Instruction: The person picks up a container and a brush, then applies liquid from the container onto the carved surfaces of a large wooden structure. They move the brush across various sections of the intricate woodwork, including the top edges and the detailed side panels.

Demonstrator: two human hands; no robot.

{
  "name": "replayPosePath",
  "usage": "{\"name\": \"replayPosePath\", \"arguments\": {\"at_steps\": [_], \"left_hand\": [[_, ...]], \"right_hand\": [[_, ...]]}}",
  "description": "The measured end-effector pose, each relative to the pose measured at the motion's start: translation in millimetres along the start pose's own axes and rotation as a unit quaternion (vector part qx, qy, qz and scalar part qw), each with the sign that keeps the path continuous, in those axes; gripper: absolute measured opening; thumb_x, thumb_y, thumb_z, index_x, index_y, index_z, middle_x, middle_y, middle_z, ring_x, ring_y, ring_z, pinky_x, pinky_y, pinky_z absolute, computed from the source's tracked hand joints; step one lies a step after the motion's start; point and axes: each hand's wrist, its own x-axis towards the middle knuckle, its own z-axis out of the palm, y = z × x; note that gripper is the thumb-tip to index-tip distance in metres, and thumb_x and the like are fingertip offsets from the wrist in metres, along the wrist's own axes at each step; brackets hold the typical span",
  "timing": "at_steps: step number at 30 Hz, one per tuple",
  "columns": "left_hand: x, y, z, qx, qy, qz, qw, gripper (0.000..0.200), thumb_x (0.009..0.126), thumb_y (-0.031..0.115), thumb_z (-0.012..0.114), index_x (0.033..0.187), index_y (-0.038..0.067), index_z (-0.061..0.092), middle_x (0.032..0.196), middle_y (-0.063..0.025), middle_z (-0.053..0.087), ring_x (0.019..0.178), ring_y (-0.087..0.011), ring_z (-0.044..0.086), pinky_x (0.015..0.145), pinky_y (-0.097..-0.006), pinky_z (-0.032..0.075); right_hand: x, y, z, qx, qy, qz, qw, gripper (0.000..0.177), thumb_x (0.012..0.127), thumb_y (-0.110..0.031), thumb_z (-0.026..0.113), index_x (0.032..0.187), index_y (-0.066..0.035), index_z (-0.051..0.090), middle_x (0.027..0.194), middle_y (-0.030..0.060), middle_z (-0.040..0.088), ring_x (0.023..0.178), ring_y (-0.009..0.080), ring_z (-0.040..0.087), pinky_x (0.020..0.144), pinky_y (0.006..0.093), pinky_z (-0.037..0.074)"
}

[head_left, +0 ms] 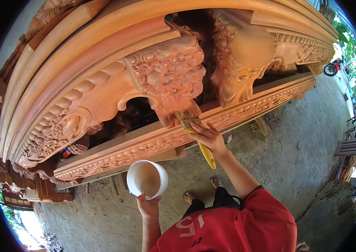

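My right hand [209, 138] is closed around a paintbrush [207, 154] with a yellow handle. Its bristles touch the lower end of a carved wooden leg [170, 80] that has scrolls and raised relief. Lower down, my left hand [147, 206] grips a white plastic bucket [164, 180] by its near side, the thumb at the rim. The bucket is tilted toward me and shows a brownish inside; whether that is liquid cannot be made out. Just beneath the brush runs a long carved wooden rail [144, 148].
A second carved leg [232, 90] stands to the right under curved wooden mouldings [102, 31]. Wooden blocks [262, 126] prop the rail above the concrete floor [295, 168]. A wooden stool [352, 146] and a motorbike [331, 68] are at the far right.
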Motion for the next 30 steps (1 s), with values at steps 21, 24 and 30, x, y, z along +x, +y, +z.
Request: {"name": "replayPosePath", "arguments": {"at_steps": [21,24,30], "left_hand": [[-19.3,-2.8,-13.9,-0.009,0.007,0.001,1.0,0.054,0.074,0.024,0.047,0.123,0.007,0.033,0.111,-0.0125,0.05,0.09,-0.0266,0.058,0.053,-0.0346,0.055],[-20.9,-7.3,-14.7,-0.009,0.013,0.002,1.0,0.053,0.074,0.023,0.046,0.122,0.006,0.033,0.111,-0.0127,0.05,0.09,-0.0267,0.058,0.053,-0.0348,0.055],[-24.5,-14.7,-13.0,-0.01,-0.009,-0.015,1.0,0.053,0.074,0.024,0.046,0.122,0.005,0.033,0.109,-0.0131,0.051,0.089,-0.0267,0.058,0.053,-0.035,0.055]], "right_hand": [[-8.8,47.3,-22.6,0.192,0.18,0.363,0.894,0.023,0.083,-0.012,0.054,0.104,-0.001,0.055,0.101,0.0137,0.059,0.093,0.0152,0.055,0.083,0.022,0.04],[18.3,45.1,-15.9,0.287,0.277,0.352,0.847,0.025,0.082,-0.016,0.057,0.101,0.001,0.054,0.096,0.0068,0.056,0.086,0.0125,0.051,0.078,0.0237,0.041],[15.1,49.4,-11.4,0.521,0.291,0.473,0.647,0.026,0.079,-0.016,0.062,0.1,-0.001,0.055,0.092,0.0042,0.055,0.079,0.0111,0.053,0.062,0.0232,0.046]]}}
